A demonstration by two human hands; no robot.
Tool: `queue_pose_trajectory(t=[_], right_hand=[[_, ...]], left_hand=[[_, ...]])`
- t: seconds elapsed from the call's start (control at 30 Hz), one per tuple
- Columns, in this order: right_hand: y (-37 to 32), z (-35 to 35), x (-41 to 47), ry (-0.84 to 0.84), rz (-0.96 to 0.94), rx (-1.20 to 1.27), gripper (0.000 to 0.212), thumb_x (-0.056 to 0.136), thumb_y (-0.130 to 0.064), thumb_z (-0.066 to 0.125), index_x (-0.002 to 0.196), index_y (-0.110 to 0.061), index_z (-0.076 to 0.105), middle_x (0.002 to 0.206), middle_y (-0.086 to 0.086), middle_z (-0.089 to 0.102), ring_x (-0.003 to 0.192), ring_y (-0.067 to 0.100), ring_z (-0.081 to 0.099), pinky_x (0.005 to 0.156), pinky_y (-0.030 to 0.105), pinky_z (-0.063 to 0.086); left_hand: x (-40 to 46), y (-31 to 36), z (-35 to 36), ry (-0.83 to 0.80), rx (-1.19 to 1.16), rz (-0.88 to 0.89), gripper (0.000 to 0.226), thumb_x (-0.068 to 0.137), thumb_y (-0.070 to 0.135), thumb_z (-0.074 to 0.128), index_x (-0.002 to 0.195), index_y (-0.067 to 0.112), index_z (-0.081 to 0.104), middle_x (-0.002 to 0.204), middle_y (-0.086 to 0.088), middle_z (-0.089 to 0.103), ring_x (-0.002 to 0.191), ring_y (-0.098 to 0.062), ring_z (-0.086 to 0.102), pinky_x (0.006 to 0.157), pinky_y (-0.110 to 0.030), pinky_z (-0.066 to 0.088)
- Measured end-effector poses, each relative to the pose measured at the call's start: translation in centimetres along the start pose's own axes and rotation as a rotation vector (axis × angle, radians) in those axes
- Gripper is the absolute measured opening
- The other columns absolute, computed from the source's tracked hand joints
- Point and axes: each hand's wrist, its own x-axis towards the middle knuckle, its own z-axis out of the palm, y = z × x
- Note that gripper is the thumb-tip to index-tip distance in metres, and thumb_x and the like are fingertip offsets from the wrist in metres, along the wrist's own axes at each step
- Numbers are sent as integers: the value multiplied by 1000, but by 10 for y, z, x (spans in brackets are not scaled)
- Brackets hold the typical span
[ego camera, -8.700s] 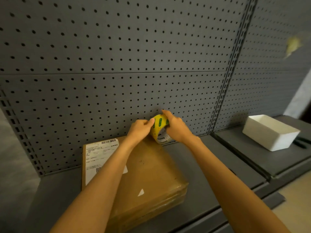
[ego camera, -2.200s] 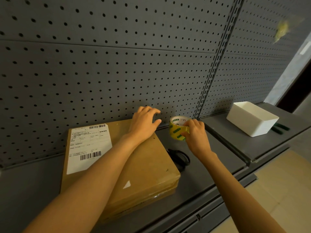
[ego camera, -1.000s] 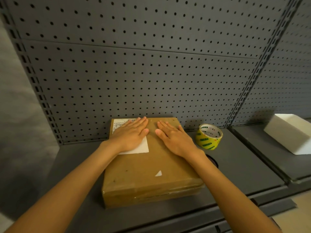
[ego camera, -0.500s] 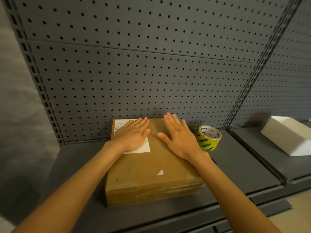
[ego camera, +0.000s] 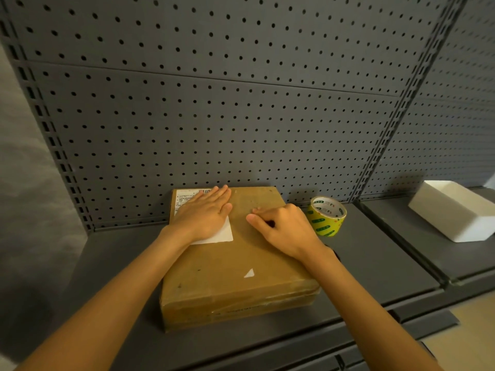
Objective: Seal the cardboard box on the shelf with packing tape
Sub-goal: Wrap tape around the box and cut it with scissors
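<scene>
Just one camera here, worn on the person's head, so there's no second view to share anything with. It looks forward and tilted down from above, aimed straight into a dark grey metal shelf point(ego camera: 361, 253) backed by a grey perforated pegboard panel point(ego camera: 214, 116). It sits pretty near: both bare forearms run in from the bottom corners, and the left hand point(ego camera: 203, 215) and right hand point(ego camera: 286, 228) land about mid-frame on a flat brown cardboard box point(ego camera: 230, 269). The lens is wide-angle, so the pegboard uprights lean and bow towards the edges. A white rectangular tray point(ego camera: 452, 210) on the next shelf bay sits at the far right edge.
</scene>
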Motion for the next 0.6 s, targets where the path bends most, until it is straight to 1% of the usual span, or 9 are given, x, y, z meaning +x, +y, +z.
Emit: queue_pose_trajectory(t=[0.03,0.07,0.1,0.17,0.23,0.33,0.43,0.53,0.6], right_hand=[[-1,-2,1,3,-1,23,34,95,-50,45,99,-31,73,97,-6,73,88,11,65,78,32,49],[-2,-2,2,-21,-3,43,32,95,-50,43,104,-34,69,103,-5,71,94,11,64,82,33,48],[-3,-2,4,-80,3,40,39,95,-52,41,121,-31,61,125,-4,63,115,13,56,97,34,43],[-5,-3,6,-228,34,-39,62,96,-55,35,147,-21,30,154,-4,27,143,12,20,115,31,16],[-7,-2,8,-287,45,-112,66,96,-55,31,151,-20,20,158,-4,15,145,14,6,116,30,6],[-3,2,12,-275,40,-108,63,97,-54,32,149,-20,24,157,-3,19,146,16,8,116,28,3],[5,6,10,-236,-57,-14,52,98,-45,40,142,-17,40,150,-1,35,142,8,23,113,20,0],[8,8,5,-190,-80,107,41,97,-38,47,130,-16,55,139,-2,50,134,5,37,114,17,10],[9,8,4,-135,-46,156,38,97,-40,47,122,-17,62,131,-3,57,129,5,45,116,22,18]], left_hand=[[0,0,0,2,1,2,52,102,39,7,151,24,-2,158,9,-8,144,-5,-7,118,-29,-4],[0,0,0,3,-1,4,52,102,39,7,151,24,-2,158,9,-8,144,-5,-8,118,-29,-4],[0,0,0,3,-4,5,52,102,39,7,151,23,-2,158,9,-8,144,-6,-8,118,-29,-4],[0,1,0,2,-5,5,52,102,39,7,151,24,-3,158,8,-8,144,-5,-8,118,-29,-4],[1,0,1,3,-3,1,52,102,39,7,151,24,-3,158,9,-8,144,-5,-8,118,-29,-4],[3,0,1,5,0,-6,51,102,39,7,151,24,-2,158,9,-7,144,-5,-7,116,-29,-5],[2,1,0,2,11,-11,51,102,39,7,151,24,-2,158,10,-7,144,-5,-7,116,-28,-5],[1,2,0,3,11,-11,51,102,38,7,151,24,-2,158,10,-7,144,-5,-7,117,-29,-4],[0,2,0,2,6,-9,51,102,39,7,151,24,-3,158,9,-7,144,-5,-8,118,-29,-4]])
